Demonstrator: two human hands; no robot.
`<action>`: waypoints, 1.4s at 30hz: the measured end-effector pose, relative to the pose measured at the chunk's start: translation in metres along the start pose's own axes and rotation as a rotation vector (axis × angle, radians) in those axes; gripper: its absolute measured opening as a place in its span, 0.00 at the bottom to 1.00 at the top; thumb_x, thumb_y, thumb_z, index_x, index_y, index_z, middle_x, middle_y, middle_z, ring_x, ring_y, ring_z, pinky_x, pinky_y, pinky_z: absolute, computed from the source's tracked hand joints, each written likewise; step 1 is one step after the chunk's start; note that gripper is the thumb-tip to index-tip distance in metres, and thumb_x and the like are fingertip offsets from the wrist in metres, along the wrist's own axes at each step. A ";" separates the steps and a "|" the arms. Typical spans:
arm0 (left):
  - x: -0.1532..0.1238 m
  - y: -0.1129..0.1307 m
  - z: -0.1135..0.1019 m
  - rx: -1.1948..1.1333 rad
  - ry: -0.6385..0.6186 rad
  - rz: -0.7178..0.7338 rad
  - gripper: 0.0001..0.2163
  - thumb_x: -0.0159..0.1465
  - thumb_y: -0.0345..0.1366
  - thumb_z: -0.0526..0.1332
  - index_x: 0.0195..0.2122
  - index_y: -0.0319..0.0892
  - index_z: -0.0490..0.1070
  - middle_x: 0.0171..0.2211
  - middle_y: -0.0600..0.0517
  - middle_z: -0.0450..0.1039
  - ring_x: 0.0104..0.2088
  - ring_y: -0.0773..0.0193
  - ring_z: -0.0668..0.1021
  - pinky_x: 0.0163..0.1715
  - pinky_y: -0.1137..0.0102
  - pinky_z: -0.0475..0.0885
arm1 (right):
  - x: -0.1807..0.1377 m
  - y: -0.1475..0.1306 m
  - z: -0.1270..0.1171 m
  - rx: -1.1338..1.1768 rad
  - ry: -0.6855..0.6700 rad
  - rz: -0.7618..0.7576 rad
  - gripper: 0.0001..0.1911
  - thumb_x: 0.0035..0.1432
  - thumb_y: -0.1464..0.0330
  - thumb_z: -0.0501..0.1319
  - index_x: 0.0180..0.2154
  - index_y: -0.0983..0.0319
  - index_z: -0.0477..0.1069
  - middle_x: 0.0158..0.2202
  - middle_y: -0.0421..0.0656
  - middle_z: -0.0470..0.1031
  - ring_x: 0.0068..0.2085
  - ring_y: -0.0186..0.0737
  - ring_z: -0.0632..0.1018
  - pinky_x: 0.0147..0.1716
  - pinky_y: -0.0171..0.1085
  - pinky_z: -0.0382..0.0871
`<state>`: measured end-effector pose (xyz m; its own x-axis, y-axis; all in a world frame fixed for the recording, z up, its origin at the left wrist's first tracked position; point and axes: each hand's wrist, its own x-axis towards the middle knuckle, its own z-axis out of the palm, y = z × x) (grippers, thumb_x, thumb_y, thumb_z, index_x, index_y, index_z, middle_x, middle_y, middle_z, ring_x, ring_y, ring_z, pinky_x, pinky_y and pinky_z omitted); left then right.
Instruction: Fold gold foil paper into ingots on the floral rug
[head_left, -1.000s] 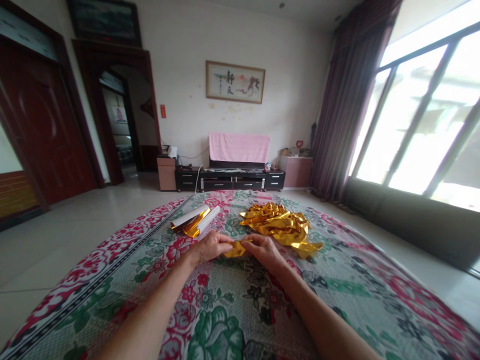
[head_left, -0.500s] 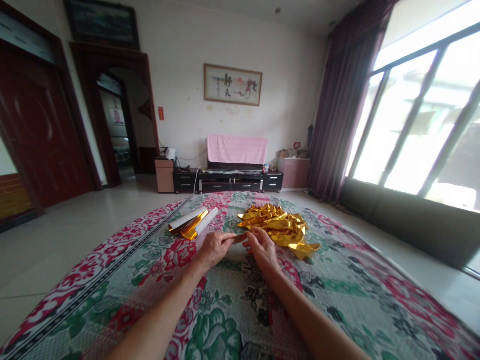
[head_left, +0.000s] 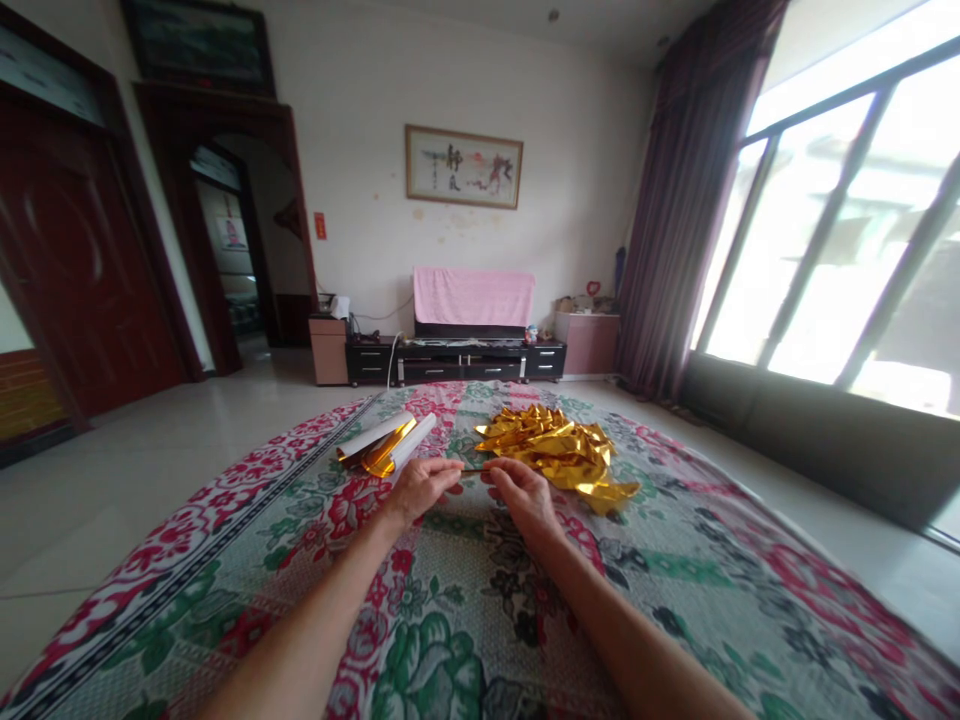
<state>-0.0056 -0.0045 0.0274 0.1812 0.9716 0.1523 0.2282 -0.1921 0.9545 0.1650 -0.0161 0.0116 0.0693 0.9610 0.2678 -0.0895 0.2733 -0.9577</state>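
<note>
Between my two hands a thin, dark golden strip (head_left: 473, 471) is held level, seen nearly edge-on; it looks like foil paper. My left hand (head_left: 426, 488) pinches its left end, and my right hand (head_left: 521, 492) pinches the right end. Just beyond my right hand lies a heap of shiny gold foil pieces (head_left: 551, 445), crumpled or folded. Past my left hand rest curled sheets (head_left: 390, 443), white on one side and gold on the other. Everything lies on a round table with a flowered cloth (head_left: 442, 660).
Behind the table stands a low black TV cabinet (head_left: 472, 365), with a pink cloth (head_left: 474, 297) over the screen on it. A purple curtain (head_left: 679, 200) hangs beside the bright window (head_left: 840, 230) at the right. Dark red doors (head_left: 75, 230) are at the left.
The strip between my fingers has turned from showing some of its face to nearly edge-on. My left hand has shifted slightly left. The foil heap and curled sheets stay in place.
</note>
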 end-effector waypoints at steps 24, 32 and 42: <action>0.003 -0.002 0.003 -0.293 0.072 -0.135 0.19 0.48 0.28 0.60 0.44 0.34 0.72 0.33 0.48 0.76 0.30 0.67 0.76 0.29 0.75 0.68 | 0.005 0.014 -0.002 -0.267 -0.001 -0.210 0.15 0.50 0.61 0.58 0.34 0.64 0.75 0.34 0.45 0.77 0.36 0.41 0.76 0.36 0.35 0.70; 0.001 0.001 0.001 -0.508 0.042 -0.226 0.14 0.46 0.22 0.59 0.35 0.34 0.74 0.35 0.45 0.77 0.31 0.67 0.77 0.28 0.77 0.70 | 0.000 0.005 0.001 -0.287 0.016 -0.250 0.12 0.50 0.63 0.58 0.32 0.64 0.75 0.36 0.45 0.78 0.38 0.41 0.77 0.40 0.36 0.69; 0.003 -0.004 0.002 -0.502 0.037 -0.249 0.12 0.46 0.23 0.58 0.32 0.33 0.74 0.32 0.45 0.77 0.31 0.65 0.78 0.26 0.77 0.70 | -0.001 0.004 0.001 -0.329 0.026 -0.303 0.12 0.51 0.63 0.57 0.32 0.63 0.74 0.34 0.45 0.78 0.37 0.40 0.77 0.39 0.36 0.70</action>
<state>-0.0039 -0.0011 0.0235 0.1445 0.9852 -0.0926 -0.2248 0.1238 0.9665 0.1633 -0.0161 0.0072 0.0692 0.8371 0.5426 0.2591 0.5101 -0.8201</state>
